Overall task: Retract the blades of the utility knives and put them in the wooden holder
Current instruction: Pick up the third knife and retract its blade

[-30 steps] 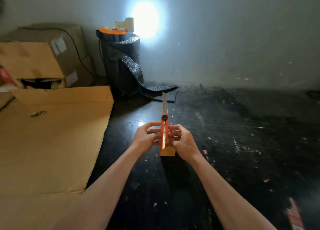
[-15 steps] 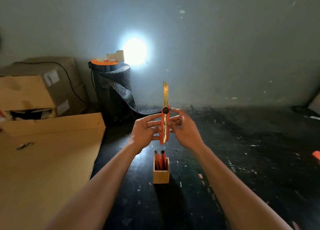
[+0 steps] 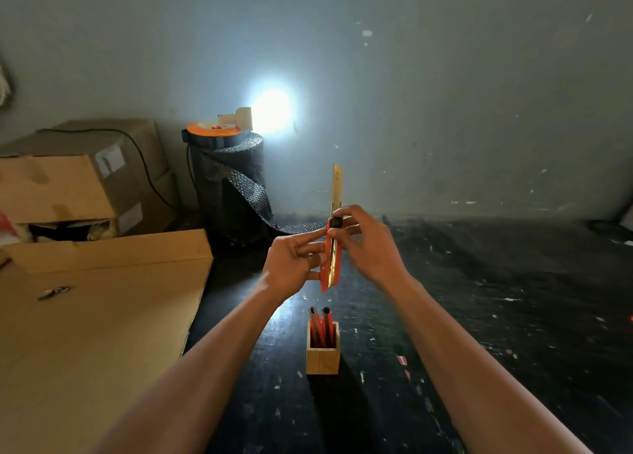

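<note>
I hold an orange utility knife [image 3: 331, 258] upright in front of me, its long blade [image 3: 337, 186] sticking out of the top. My left hand [image 3: 294, 263] grips the knife's body from the left. My right hand [image 3: 368, 244] holds it from the right, thumb and forefinger on the black slider knob near the top. Below the knife, a small square wooden holder [image 3: 322, 359] stands on the dark floor with two orange knives [image 3: 321, 327] standing in it.
A flat cardboard sheet [image 3: 89, 333] covers the floor at left, with a small metal object [image 3: 53, 292] on it. Cardboard boxes [image 3: 78, 176] stand behind it. A black roll [image 3: 227, 183] with a lamp on top leans at the wall. Scraps dot the dark floor.
The knife has risen from just over the holder to well above it, so the holder and its two knives show. My right fingers have shifted up onto the slider knob. The blade stays extended.
</note>
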The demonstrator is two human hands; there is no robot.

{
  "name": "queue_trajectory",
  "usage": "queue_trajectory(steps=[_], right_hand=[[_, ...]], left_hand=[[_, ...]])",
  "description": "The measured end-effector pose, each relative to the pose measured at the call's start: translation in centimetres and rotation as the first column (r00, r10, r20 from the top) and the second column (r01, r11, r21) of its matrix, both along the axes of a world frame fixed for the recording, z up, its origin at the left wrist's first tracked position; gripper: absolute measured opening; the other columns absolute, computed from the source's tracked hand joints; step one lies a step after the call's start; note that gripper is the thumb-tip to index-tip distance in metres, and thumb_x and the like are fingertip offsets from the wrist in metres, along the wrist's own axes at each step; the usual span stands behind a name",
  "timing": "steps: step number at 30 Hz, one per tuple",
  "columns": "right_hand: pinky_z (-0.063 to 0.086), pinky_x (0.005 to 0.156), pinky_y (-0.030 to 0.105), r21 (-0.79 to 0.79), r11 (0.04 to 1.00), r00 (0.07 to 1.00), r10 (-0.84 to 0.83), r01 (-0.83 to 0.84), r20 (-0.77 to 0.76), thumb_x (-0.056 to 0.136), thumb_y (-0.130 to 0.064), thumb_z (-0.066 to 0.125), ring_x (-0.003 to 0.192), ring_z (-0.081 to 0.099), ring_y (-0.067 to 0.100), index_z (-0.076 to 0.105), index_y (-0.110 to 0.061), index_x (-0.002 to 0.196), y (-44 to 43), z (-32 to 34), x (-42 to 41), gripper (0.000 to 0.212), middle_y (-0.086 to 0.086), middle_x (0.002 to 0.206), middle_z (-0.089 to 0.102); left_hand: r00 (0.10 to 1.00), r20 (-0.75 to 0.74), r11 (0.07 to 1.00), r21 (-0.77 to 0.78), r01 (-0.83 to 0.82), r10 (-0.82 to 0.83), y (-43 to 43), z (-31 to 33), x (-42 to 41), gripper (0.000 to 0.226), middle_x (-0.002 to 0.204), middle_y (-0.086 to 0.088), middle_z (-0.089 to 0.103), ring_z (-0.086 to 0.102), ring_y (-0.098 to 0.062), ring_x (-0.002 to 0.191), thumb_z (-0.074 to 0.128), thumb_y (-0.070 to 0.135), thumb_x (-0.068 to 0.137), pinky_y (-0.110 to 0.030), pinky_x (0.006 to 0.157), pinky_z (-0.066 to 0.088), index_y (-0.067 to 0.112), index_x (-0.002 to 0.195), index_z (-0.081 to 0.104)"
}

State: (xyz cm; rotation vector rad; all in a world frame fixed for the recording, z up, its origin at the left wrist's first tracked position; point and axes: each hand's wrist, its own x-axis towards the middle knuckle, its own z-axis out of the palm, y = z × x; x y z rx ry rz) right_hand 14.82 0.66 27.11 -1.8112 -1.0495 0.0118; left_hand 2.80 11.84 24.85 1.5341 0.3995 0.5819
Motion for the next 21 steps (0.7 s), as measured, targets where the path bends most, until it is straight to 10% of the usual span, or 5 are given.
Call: queue_trajectory(steps=[4,15,21], right_hand=[[0.061,0.085,0.036,-0.029,1.000,1.000,0.001,-0.001,0.016,0.096,-0.019,0.067,0.097,0.070,0.018,0.067,-0.020,0.110,0.1,0.5,0.1,0.014,0.001,0.106,0.074],[0.047,0.076,0.008,-0.122,0.991,0.998,0.058,-0.060,-0.020,0.095,-0.015,0.069,0.102,0.064,0.009,0.068,-0.023,0.117,-1.1,-1.2,-1.6,0.023,-0.002,0.120,0.071],[0.053,0.097,0.034,-0.158,0.984,0.995,0.067,-0.077,-0.067,0.094,-0.018,0.070,0.107,0.065,0.010,0.068,-0.021,0.117,-1.9,-2.3,-3.0,0.024,-0.005,0.117,0.071]], left_hand=[[1.000,0.010,0.999,0.030,-0.020,0.020,0.0,0.0,0.1,0.047,0.112,-0.023,0.075,0.078,-0.013,0.074,0.059,-0.023,0.090,-0.026,0.057,0.061,-0.004,0.133,0.064],[0.998,0.046,0.989,-0.142,-0.036,0.043,-0.4,0.1,-0.9,0.048,0.104,-0.017,0.078,0.080,-0.021,0.081,0.062,-0.022,0.088,-0.031,0.058,0.063,-0.001,0.131,0.066],[0.998,0.048,0.981,-0.192,-0.036,0.046,-0.2,0.3,-1.3,0.049,0.108,-0.015,0.080,0.080,-0.027,0.091,0.062,-0.020,0.088,-0.036,0.061,0.064,0.001,0.131,0.067]])
